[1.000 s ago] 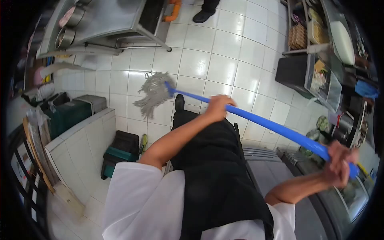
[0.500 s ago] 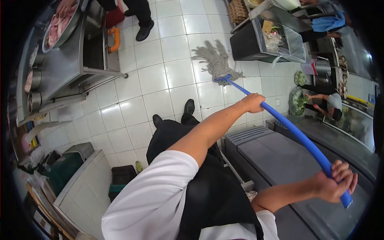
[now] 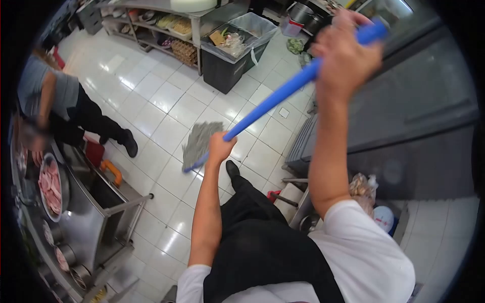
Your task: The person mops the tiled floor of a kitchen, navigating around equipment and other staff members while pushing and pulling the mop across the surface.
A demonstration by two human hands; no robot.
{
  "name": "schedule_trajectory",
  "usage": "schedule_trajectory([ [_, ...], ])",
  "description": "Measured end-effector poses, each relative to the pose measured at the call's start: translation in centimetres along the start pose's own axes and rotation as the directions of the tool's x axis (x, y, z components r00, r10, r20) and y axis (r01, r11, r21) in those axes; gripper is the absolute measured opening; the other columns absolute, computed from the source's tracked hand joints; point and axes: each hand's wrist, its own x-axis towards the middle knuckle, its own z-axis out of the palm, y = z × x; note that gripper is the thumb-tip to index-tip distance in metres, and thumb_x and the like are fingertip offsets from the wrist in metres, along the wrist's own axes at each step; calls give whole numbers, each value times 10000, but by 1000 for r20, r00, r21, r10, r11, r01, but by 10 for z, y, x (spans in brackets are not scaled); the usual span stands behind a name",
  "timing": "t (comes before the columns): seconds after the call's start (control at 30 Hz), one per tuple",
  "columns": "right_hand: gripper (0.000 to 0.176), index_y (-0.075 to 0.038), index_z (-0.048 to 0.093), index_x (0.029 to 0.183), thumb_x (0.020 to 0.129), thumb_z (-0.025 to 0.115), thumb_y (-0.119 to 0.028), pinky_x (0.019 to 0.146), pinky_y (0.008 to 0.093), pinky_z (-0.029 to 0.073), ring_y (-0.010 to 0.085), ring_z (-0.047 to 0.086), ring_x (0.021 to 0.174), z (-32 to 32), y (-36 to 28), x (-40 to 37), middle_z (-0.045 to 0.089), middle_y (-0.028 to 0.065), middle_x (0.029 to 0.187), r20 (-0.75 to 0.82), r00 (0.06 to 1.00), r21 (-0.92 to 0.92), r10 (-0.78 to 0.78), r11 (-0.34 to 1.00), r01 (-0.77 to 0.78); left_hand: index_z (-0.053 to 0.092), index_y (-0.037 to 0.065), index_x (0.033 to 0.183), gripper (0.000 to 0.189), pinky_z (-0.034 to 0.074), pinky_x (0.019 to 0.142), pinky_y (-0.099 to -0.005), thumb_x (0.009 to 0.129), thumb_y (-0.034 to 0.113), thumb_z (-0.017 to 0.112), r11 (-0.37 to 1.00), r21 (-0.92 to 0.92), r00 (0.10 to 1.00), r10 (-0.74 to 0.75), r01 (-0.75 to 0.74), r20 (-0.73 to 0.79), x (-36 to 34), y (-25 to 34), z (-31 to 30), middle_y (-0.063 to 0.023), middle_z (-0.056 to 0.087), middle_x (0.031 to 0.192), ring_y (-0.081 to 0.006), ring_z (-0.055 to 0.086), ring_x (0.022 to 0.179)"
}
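Note:
A mop with a blue handle slants across the view, low end on the left. Its grey string head lies on the white tiled floor, smeared by motion. My left hand is wrapped round the lower part of the handle, close above the mop head. Up at the right, my right hand grips near the handle's top end. That hand is blurred, and some fingers are hard to make out.
A black bin with a clear liner and food scraps stands ahead. To the left are a steel counter, a bowl of raw meat and a person. Grey cabinets line the right side.
My view has turned, bringing the bin toward the middle. The mop head has swept to the left and nearer my feet. My right hand has risen with the handle's top end.

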Motion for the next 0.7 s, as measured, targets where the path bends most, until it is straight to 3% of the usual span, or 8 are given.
schedule_trajectory([
  [0.13,273,-57,611,1024,960,728,-295,436,224,421,106,479,457,68,4,-53,615,-3,705,106,993,58,59,996,-65,586,-28,640,351,384,512,-428,794,252,732,975,-45,975,-218,216,-47,-98,-55,-54,-151,524,547,-185,502,503],
  [0.23,235,-53,530,946,972,712,-200,471,238,405,58,510,544,101,8,-133,552,-1,676,215,964,123,159,974,-188,590,-30,626,369,384,506,-439,797,254,752,938,-20,919,-345,347,-190,-195,-106,-82,-140,532,535,-193,509,497],
  [0.27,271,-43,534,972,949,737,-221,643,308,485,133,604,707,103,10,-167,610,60,756,251,928,177,275,929,-323,597,-26,624,370,389,511,-449,797,260,757,932,20,909,-348,362,-231,-230,-139,-84,-136,544,537,-206,517,496],
  [0.33,177,-57,534,937,970,692,-130,568,218,424,40,517,667,95,12,-235,562,-6,750,300,833,120,465,848,-516,637,-11,651,311,459,555,-446,788,240,760,845,90,820,-479,527,-314,-301,-175,-86,-136,597,575,-241,599,543],
  [0.4,258,-31,541,972,961,718,-218,570,284,467,97,575,618,71,39,-303,583,27,708,419,661,21,623,721,-692,650,0,670,244,488,562,-430,763,209,735,720,163,738,-646,674,-196,-357,-209,-96,-143,623,606,-242,640,588],
  [0.47,239,-35,549,984,942,732,-183,508,293,468,116,566,525,41,54,-314,579,27,683,624,343,10,702,431,-902,659,18,684,236,506,583,-435,757,225,744,693,336,731,-682,637,22,-394,-238,-106,-139,633,615,-226,653,604],
  [0.57,218,-22,573,1049,925,723,-121,488,309,466,138,538,476,2,90,-283,557,41,656,709,152,120,689,95,-988,648,46,643,276,482,589,-379,750,248,804,648,210,591,-757,732,278,-386,-207,-112,-78,612,587,-184,577,547],
  [0.7,281,3,559,1000,1040,573,-274,511,354,467,164,503,489,-24,128,-222,505,72,624,801,215,279,559,-30,-960,657,59,663,271,422,534,-319,780,248,813,694,180,585,-696,697,417,-332,-175,-100,-30,593,581,-128,532,530],
])
